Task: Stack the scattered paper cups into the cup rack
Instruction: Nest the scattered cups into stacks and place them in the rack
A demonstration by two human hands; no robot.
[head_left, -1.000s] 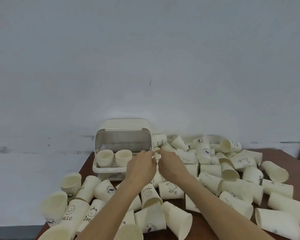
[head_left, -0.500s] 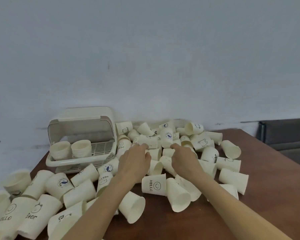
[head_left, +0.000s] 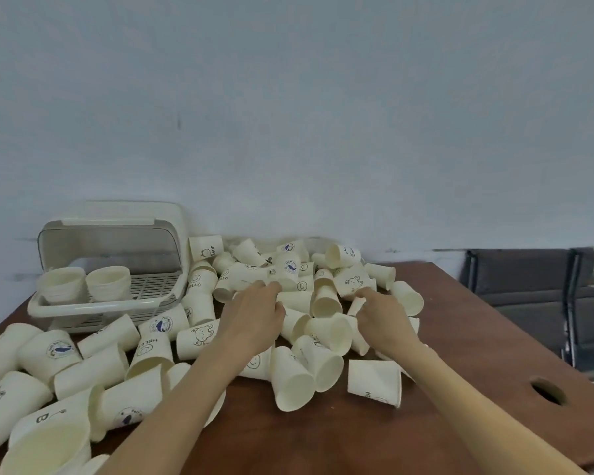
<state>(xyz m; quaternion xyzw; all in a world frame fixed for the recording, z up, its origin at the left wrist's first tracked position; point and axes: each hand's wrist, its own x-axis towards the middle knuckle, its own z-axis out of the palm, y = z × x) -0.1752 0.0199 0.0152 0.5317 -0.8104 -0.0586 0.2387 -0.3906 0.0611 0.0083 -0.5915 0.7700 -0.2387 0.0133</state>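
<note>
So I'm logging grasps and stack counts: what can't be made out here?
- Head view: left hand and right hand show only their backs, so any grip on the paper cups is hidden.
- Count in the two stacks inside the cup rack: nested rims too small.
- Bottom-left cups: cut off.

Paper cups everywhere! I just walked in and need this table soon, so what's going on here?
A person is sorting scattered paper cups into a cup rack at the table's back left. Two short stacks already stand in it, lid raised. Both hands are reaching into the pile: the left hand rests among the cups, and the right hand seems to have a grip on one. Most cups still lie loose.
</note>
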